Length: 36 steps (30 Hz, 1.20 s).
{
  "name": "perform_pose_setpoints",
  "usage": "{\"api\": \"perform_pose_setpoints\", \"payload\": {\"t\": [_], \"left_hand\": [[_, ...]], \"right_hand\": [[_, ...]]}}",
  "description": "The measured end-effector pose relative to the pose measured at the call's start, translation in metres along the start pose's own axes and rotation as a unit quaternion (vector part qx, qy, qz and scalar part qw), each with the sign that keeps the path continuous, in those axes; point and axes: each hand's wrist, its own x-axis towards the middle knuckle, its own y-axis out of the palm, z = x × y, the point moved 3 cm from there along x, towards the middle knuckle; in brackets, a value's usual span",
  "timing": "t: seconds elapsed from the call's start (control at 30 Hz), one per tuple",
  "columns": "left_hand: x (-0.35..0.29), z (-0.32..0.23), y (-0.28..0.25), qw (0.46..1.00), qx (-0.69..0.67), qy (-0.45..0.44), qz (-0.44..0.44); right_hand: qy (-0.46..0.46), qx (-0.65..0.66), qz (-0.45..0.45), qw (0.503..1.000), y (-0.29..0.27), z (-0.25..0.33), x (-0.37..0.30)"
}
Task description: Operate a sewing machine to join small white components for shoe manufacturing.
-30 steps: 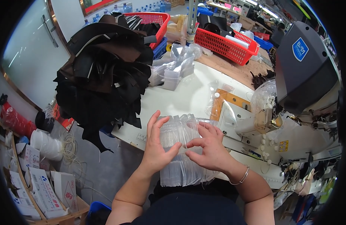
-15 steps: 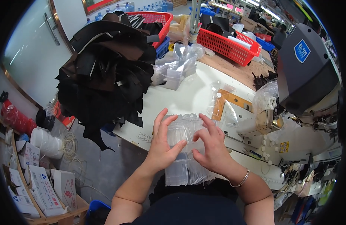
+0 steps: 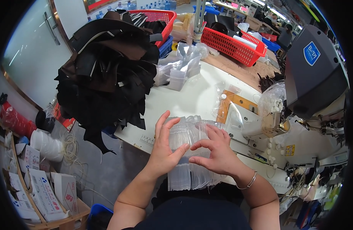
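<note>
A thick stack of clear, thin plastic pieces (image 3: 179,177) lies at the table's near edge, in front of my body. My left hand (image 3: 165,147) rests at the stack's left side, fingers stretched and apart, thumb lying over the top pieces. Over the right half is my right hand (image 3: 216,151), its index finger and thumb apart above the sheets and the other fingers reaching over the far right part. Whether a single sheet sits between those fingers is not visible. Farther back on the white tabletop stand more clear plastic pieces (image 3: 178,78) in bundles.
A large heap of black fabric pieces (image 3: 103,76) overhangs the table's left edge. On the right stands a sewing machine (image 3: 316,73) with a dark head. Red baskets (image 3: 234,46) sit at the back. Cardboard boxes (image 3: 44,191) fill a shelf at lower left.
My right hand has shifted slightly left and down, its index finger and thumb now nearer the stack's middle. My left hand stays almost where it was.
</note>
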Motion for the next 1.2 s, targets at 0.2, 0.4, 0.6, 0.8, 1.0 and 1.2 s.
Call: {"api": "perform_pose_setpoints", "payload": {"t": [0.2, 0.4, 0.6, 0.8, 1.0, 1.2], "left_hand": [[0.0007, 0.0023, 0.0001, 1.000, -0.023, -0.003, 0.007], [0.0001, 0.0015, -0.0001, 1.000, -0.019, -0.007, 0.005], [-0.0015, 0.0027, 0.0001, 1.000, -0.007, -0.005, -0.014], [-0.0015, 0.0006, 0.0000, 1.000, -0.007, -0.007, -0.019], [-0.0009, -0.0016, -0.0009, 1.000, 0.019, -0.010, -0.017], [0.0009, -0.0030, -0.0011, 1.000, 0.020, -0.008, -0.007]], "right_hand": [[0.000, 0.002, -0.038, 0.999, 0.0033, -0.0005, -0.0047], [-0.035, -0.011, -0.039, 0.999, 0.0005, 0.0062, -0.0051], [-0.031, 0.009, -0.039, 0.999, -0.0013, 0.0040, -0.0053], [-0.005, 0.013, -0.038, 0.999, 0.0030, 0.0013, -0.0022], [-0.002, 0.012, -0.033, 0.999, 0.0012, 0.0033, -0.0013], [-0.003, 0.015, -0.034, 0.999, 0.0004, 0.0029, -0.0016]]}}
